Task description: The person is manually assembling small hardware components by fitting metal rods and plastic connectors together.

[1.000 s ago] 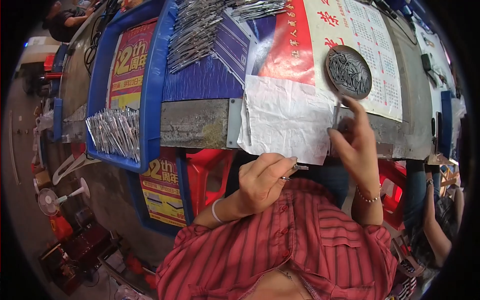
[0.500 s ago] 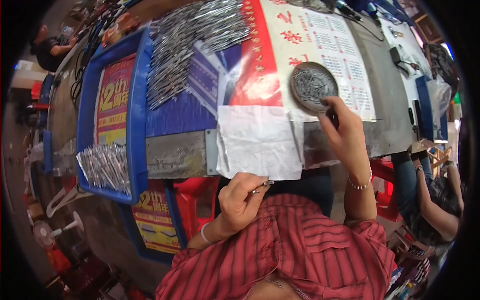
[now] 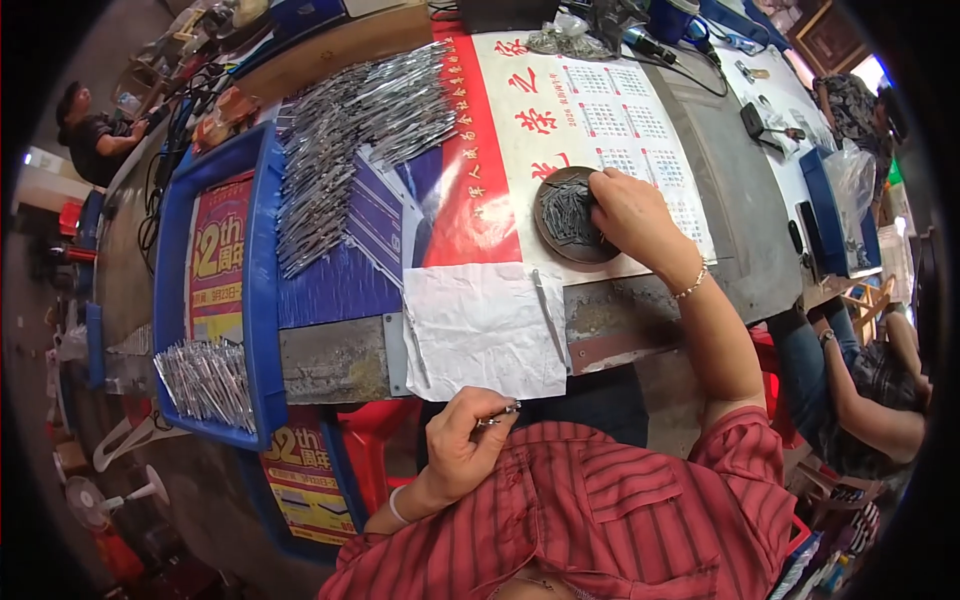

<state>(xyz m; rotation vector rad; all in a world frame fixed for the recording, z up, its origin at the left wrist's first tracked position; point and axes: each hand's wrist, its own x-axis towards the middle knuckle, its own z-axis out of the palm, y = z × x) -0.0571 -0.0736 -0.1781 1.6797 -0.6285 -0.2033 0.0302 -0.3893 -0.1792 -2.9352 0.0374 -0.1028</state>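
Observation:
My left hand point(image 3: 466, 440), low in front of the striped shirt, is closed around slender silvery metal pieces point(image 3: 500, 413) whose ends stick out past the fingers. My right hand point(image 3: 640, 222) reaches over the right side of a round brown dish point(image 3: 541, 238) full of small dark metal pins point(image 3: 566, 212). Its fingers curl together at the pins, and their tips are partly hidden. Between the hands, a crumpled white cloth or paper point(image 3: 480, 320) hangs over the table's front edge, with a thin metal rod point(image 3: 552, 312) near its right side and another at its left.
A blue tray point(image 3: 268, 300) holds a bunch of silvery rods point(image 3: 205, 385) at its near end. A large pile of similar rods point(image 3: 350, 150) lies on the table beyond. A calendar sheet point(image 3: 610, 120) lies under the dish. Another person point(image 3: 95, 135) sits far left.
My right hand has gone from hovering with fingers apart at the dish's near right edge to curled fingers in among the pins. The whole view has shifted; the left hand keeps its grip.

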